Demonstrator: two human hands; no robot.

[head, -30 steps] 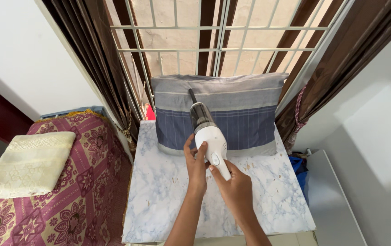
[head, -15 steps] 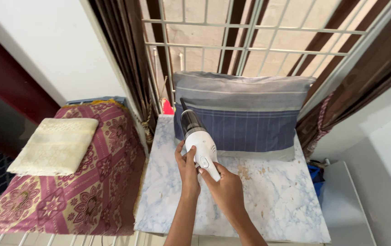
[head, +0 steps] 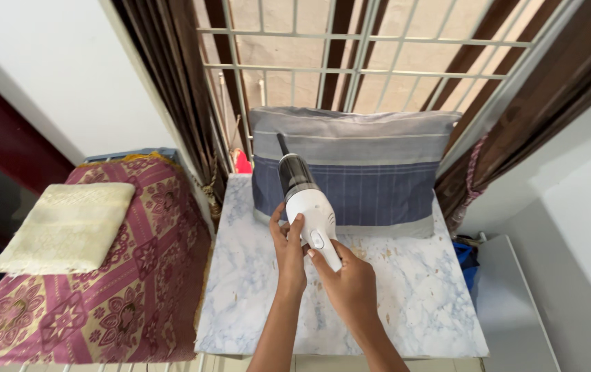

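Far to the left of the hands, a folded cream cloth [head: 67,226] lies on a bed covered with a maroon patterned spread [head: 140,275]. Between that bed and the hands hangs a dark brown curtain [head: 171,83], with a small red object [head: 242,162] showing at its foot, too hidden to identify.

At centre, the left hand [head: 288,246] is closed lightly against the left side of a white handheld vacuum [head: 311,210], fingertips pressed to its body. Just to the right, the right hand [head: 350,286] is wrapped around the vacuum's handle, thumb lying near the button on top. The vacuum is held above the marble-patterned worktop [head: 405,303], tilted up and away from the hands, its dark clear canister and thin nozzle directed at the blue and grey striped pillow [head: 378,176]. The pillow stands upright beyond the hands, at the back edge of the worktop, leaning on a white window grille [head: 350,48]. Brownish flecks mark the worktop just right of the hands.

Farther right hangs a second brown curtain [head: 536,89] with a pink tie cord [head: 471,176], and below it a blue object [head: 467,256] beside a white surface [head: 515,303].
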